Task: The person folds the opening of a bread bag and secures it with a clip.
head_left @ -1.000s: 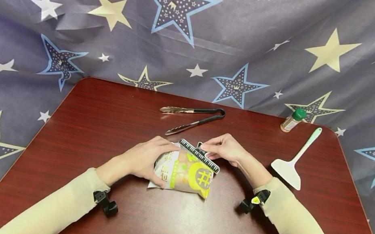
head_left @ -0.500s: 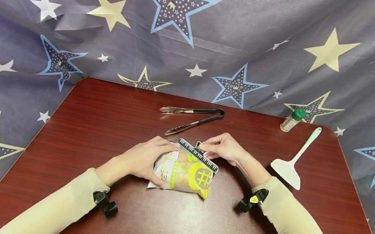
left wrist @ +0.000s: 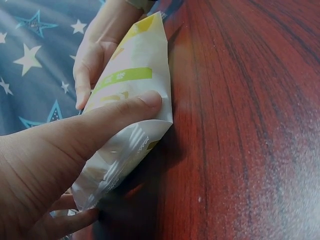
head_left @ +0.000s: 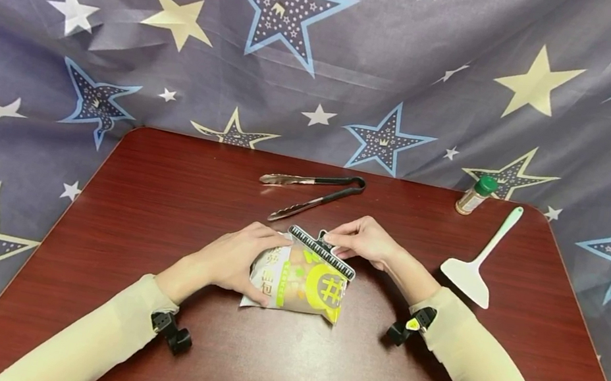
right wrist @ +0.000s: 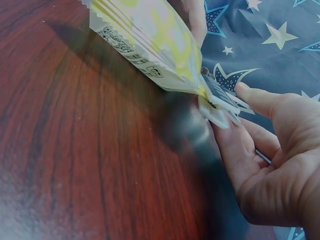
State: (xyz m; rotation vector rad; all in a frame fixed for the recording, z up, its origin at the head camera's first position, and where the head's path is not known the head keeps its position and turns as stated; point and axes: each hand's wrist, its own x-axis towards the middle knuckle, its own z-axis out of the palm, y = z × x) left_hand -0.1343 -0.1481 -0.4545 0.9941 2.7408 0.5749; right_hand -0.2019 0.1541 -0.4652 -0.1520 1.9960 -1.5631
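Observation:
A white and yellow plastic food bag (head_left: 299,283) with green print lies on the table in the head view. My left hand (head_left: 238,256) grips its left end; in the left wrist view the thumb lies across the bag (left wrist: 135,55) and the fingertips show below it. Along the bag's upper right edge sits a long bag clip (head_left: 322,252) with a black-and-white piano-key pattern. My right hand (head_left: 366,243) pinches the clip's handle between thumb and fingers. The right wrist view shows the clip (right wrist: 221,95) across the bag's end, the film poking out past it.
Black-handled metal tongs (head_left: 337,181) lie spread behind the bag. At the back right stands a green-capped seasoning jar (head_left: 474,197), and a pale turner spatula (head_left: 468,279) lies in front of it. A star-patterned cloth (head_left: 330,34) hangs behind the wooden table (head_left: 276,372).

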